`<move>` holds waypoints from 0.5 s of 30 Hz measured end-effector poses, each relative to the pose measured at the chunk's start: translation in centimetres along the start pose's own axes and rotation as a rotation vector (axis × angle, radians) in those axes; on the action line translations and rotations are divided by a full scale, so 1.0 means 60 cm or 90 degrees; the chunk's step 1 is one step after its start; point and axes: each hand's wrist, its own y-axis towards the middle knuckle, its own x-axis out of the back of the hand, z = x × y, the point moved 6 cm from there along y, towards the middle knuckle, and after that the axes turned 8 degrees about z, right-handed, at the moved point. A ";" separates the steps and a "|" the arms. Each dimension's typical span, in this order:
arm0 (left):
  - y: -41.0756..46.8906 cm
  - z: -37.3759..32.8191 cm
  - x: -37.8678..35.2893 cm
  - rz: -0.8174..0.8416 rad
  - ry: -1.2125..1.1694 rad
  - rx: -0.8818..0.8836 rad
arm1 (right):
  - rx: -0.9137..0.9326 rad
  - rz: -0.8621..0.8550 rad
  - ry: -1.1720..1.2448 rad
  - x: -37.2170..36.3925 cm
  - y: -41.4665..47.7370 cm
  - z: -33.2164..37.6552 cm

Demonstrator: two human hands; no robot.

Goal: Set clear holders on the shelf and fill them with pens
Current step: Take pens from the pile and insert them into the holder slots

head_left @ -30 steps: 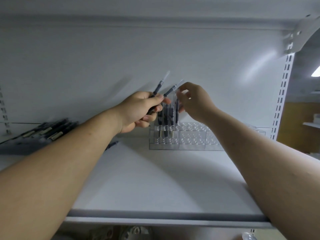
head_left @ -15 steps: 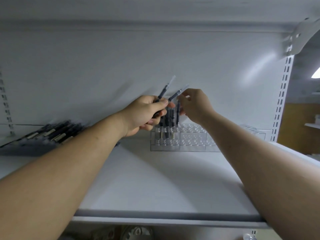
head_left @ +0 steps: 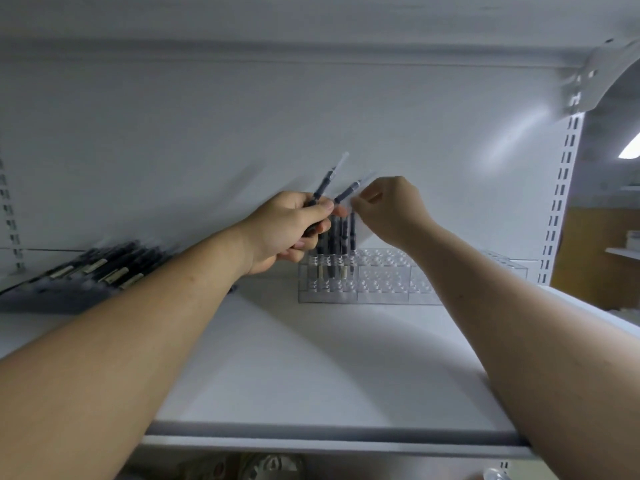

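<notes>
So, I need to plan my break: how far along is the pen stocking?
Done: a clear holder stands on the shelf, with a few pens upright in its left end. In hand: the left hand grips two more pens; the right hand reaches at them, its grasp unclear. Left: most holes are empty, and a pile of pens waits at left.

Dim cool light, glare on back wall (head_left: 512, 133), soft shadows across shelf (head_left: 311, 368)

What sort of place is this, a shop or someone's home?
Probably a shop or stockroom: a white shelf hung on a slotted upright, a clear pen holder partly filled, and a heap of dark pens lying at the left.
</notes>
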 end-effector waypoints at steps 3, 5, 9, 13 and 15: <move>0.001 -0.002 0.000 -0.007 -0.005 -0.004 | 0.026 -0.067 0.106 0.021 0.001 0.010; 0.001 -0.003 0.002 -0.016 -0.011 -0.007 | 0.036 -0.055 0.229 0.023 -0.003 0.015; 0.002 -0.003 0.005 -0.024 -0.016 -0.009 | 0.036 0.031 0.362 0.010 -0.010 0.026; 0.002 -0.001 0.009 -0.040 -0.018 -0.007 | 0.040 0.082 0.471 0.010 -0.009 0.030; 0.001 -0.002 0.008 -0.041 -0.014 -0.006 | 0.043 0.105 0.515 0.011 -0.010 0.030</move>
